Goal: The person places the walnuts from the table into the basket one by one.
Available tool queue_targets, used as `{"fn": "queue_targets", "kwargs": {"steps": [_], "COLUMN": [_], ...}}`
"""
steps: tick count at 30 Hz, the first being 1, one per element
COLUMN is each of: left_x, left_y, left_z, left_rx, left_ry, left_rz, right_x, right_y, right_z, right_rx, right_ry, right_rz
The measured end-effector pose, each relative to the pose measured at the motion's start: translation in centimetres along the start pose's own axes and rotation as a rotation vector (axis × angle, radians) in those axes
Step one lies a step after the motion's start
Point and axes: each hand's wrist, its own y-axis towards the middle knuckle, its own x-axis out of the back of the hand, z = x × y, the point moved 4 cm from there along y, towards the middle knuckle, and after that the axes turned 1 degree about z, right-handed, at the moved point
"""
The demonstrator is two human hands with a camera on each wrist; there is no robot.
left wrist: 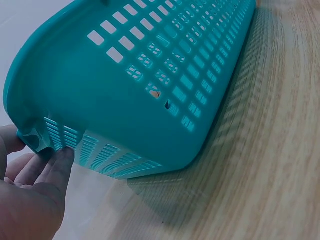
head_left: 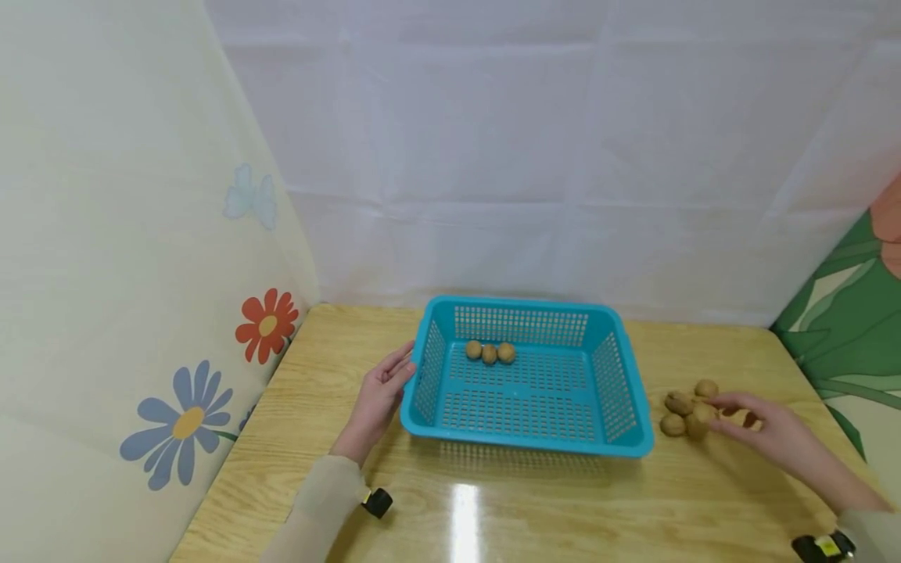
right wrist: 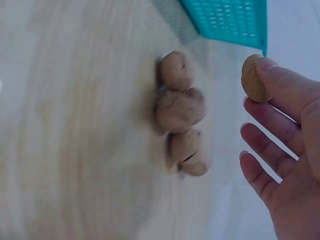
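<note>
A turquoise plastic basket [head_left: 528, 447] with perforated walls stands on the table, and three walnuts [head_left: 489, 354] lie inside towards its back left. My left hand [head_left: 378, 399] holds the basket's left rim, thumb at the lip and fingers [left wrist: 61, 172] against the outer wall below it. To the right of the basket, my right hand [head_left: 770, 434] pinches a walnut [right wrist: 254, 80] between thumb and fingertips, with the other fingers spread. In the right wrist view the held walnut is raised off the table. Close by lies a cluster of several walnuts [right wrist: 177, 110] on the tabletop.
The wooden table [head_left: 352, 344] ends at a white cloth backdrop [head_left: 493, 156] behind the basket. A flower-printed panel [head_left: 148, 313] borders the left side, and a leaf-printed panel [head_left: 845, 328] the right.
</note>
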Motion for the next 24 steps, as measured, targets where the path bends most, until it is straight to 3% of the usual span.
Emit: {"fn": "queue_targets", "kwargs": {"steps": [4, 12, 24], "left_x": [0.1, 0.2, 0.1], "left_y": [0.1, 0.0, 0.2], "left_z": [0.2, 0.4, 0.3], "left_rx": [-0.001, 0.001, 0.008], "left_ry": [0.0, -0.004, -0.031], "left_rz": [-0.004, -0.018, -0.013], "right_x": [0.4, 0.9, 0.9], "right_y": [1.0, 3.3, 7.7], "right_z": [1.5, 4.5, 9.6], "right_rx": [0.041, 0.015, 0.132], "right_ry": [0.013, 0.019, -0.03], "right_rz": [-0.011, 0.094, 0.081]}}
